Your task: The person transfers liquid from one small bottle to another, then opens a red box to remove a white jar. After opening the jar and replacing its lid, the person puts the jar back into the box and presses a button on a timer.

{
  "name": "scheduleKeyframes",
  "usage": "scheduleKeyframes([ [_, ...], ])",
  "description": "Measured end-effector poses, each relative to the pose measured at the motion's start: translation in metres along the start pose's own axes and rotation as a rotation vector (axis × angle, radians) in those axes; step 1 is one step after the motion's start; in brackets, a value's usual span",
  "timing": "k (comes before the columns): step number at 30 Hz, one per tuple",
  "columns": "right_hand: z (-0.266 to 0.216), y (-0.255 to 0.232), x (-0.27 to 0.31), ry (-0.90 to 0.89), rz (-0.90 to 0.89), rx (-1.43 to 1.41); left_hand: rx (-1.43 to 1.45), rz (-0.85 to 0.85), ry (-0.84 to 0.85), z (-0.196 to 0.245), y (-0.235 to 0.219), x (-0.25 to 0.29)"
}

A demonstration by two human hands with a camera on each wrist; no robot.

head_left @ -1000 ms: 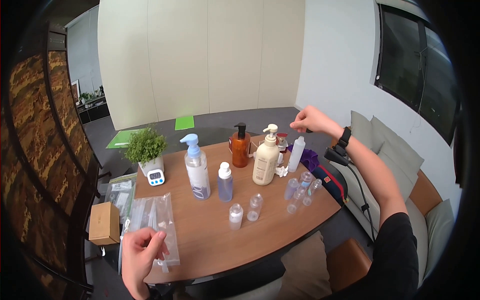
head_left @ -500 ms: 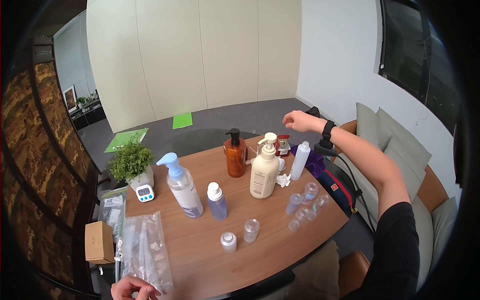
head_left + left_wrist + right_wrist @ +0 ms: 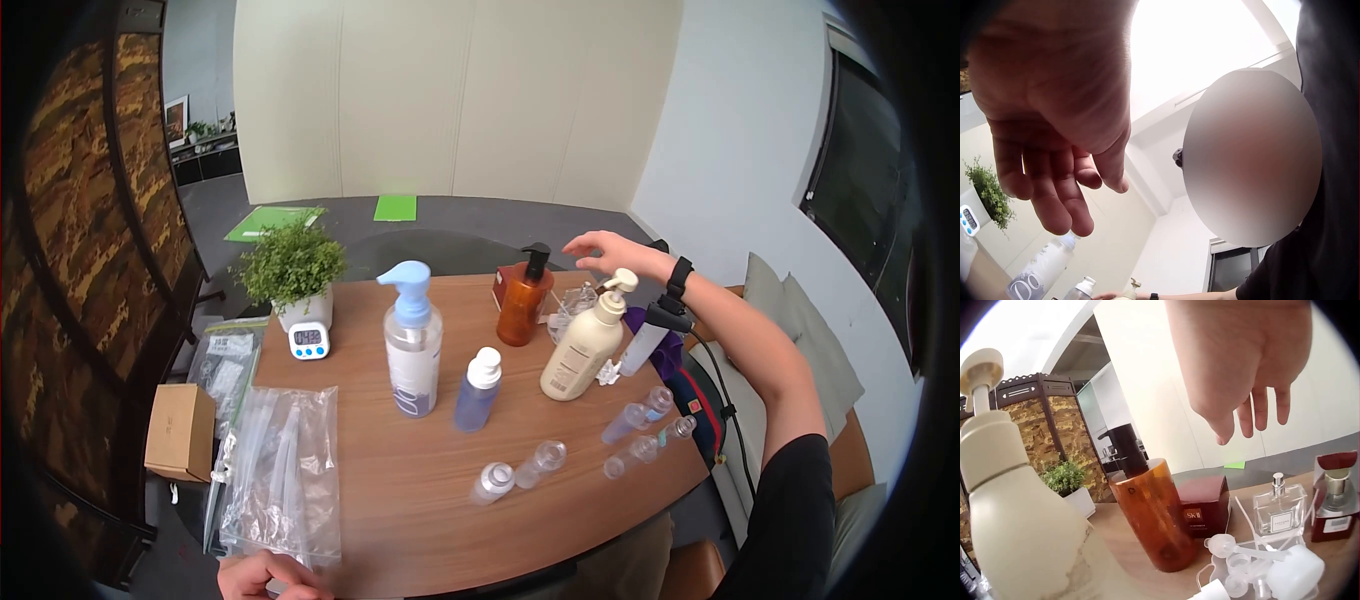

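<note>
My right hand [image 3: 610, 252] hovers over the far side of the table, holding nothing, its fingers loosely extended. In the right wrist view it hangs above an amber pump bottle [image 3: 1154, 515], a dark red box [image 3: 1205, 509] and a glass perfume bottle [image 3: 1280, 509]. A cream pump bottle [image 3: 583, 352] stands just in front of it. My left hand [image 3: 268, 576] is at the near left, by a clear plastic bag [image 3: 315, 440] of long translucent pieces. Its fingers are relaxed and bent with nothing between them, as the left wrist view [image 3: 1054, 112] shows.
A blue-topped pump bottle [image 3: 412, 360] and a small bluish bottle [image 3: 476, 395] stand mid-table. Several small clear bottles [image 3: 540, 465] sit toward the front and right. A potted plant [image 3: 292, 265] and white timer [image 3: 309, 341] are left; a cardboard box [image 3: 180, 432] is beyond the left edge.
My right hand has come down and left, toward the amber bottle, its fingers loosening. My left hand has dropped to the bottom of the head view. The head view has shifted; the bottles stay on the table.
</note>
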State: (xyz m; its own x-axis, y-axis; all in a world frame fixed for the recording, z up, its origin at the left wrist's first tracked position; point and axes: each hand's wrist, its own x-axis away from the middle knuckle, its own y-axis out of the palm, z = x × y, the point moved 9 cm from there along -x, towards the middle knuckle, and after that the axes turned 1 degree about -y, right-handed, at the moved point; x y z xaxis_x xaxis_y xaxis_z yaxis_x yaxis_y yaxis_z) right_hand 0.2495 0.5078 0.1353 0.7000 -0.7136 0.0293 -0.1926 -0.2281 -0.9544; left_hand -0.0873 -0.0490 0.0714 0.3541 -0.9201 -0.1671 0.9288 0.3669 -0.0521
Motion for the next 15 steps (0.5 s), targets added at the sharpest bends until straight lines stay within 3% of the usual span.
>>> scheduleKeyframes([
  [3,-0.007,0.020,-0.013,-0.070,-0.073,-0.035,0.046,0.007,0.044,-0.001,-0.007,0.003],
  [4,-0.028,0.025,-0.011,-0.115,-0.098,-0.053,0.079,0.009,0.059,-0.001,-0.009,0.003],
  [5,-0.037,0.028,-0.003,-0.023,-0.156,-0.120,0.065,0.013,0.069,0.001,-0.009,0.003],
  [9,-0.051,0.043,-0.002,0.069,-0.226,-0.076,0.062,0.006,0.085,0.000,-0.012,0.001],
  [12,-0.052,0.060,-0.004,0.093,-0.384,-0.167,0.041,0.007,0.102,0.005,-0.011,0.000],
  [15,-0.027,0.069,-0.015,0.025,-0.338,-0.061,0.027,0.003,0.115,0.007,-0.011,-0.001],
])
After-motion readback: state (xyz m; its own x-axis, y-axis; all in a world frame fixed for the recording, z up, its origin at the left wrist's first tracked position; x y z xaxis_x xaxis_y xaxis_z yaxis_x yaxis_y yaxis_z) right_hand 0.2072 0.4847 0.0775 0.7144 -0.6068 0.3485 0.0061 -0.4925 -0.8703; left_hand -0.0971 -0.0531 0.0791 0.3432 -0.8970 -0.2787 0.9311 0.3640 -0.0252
